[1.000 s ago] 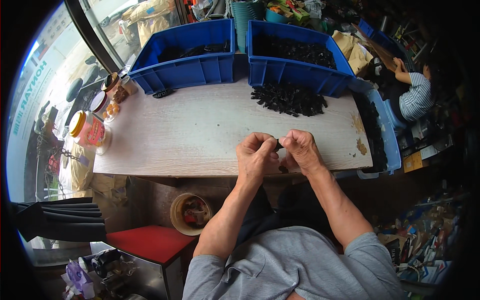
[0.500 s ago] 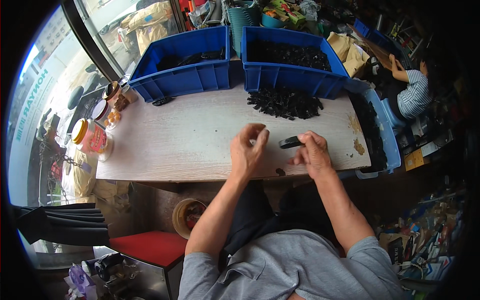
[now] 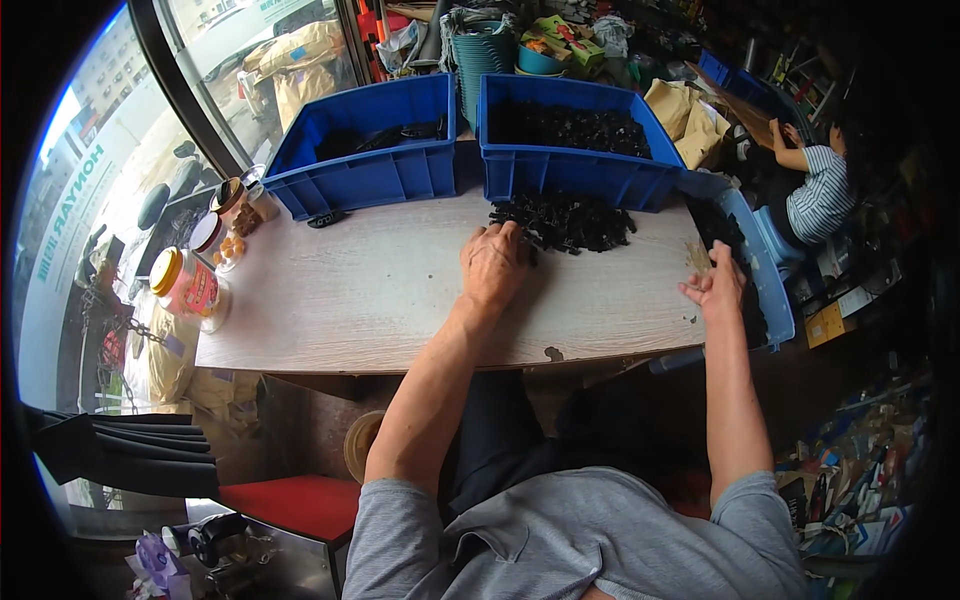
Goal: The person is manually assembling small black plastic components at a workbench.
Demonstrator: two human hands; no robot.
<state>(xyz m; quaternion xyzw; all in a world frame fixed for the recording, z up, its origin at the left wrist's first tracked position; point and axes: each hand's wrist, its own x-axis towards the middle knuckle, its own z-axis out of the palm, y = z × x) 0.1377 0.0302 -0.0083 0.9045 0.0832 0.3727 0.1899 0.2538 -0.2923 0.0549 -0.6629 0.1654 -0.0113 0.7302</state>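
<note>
A heap of small black parts [image 3: 570,220] lies on the pale wooden table [image 3: 380,290], in front of the right-hand blue bin [image 3: 570,165]. My left hand [image 3: 493,262] rests palm down at the near left edge of that heap, fingers curled over the parts; whether it grips one I cannot tell. My right hand [image 3: 717,288] hovers at the table's right edge, over a blue bin [image 3: 765,290] of black parts, fingers spread, holding nothing.
A second blue bin [image 3: 365,160] stands at the back left. Jars with yellow and white lids [image 3: 185,285] stand at the table's left end. A red stool [image 3: 290,500] sits low left. Another person [image 3: 815,185] sits at far right.
My hands have parted. The left hand reached forward to the black heap. The right hand carried its black part rightward to the side bin and now is spread with nothing in it.
</note>
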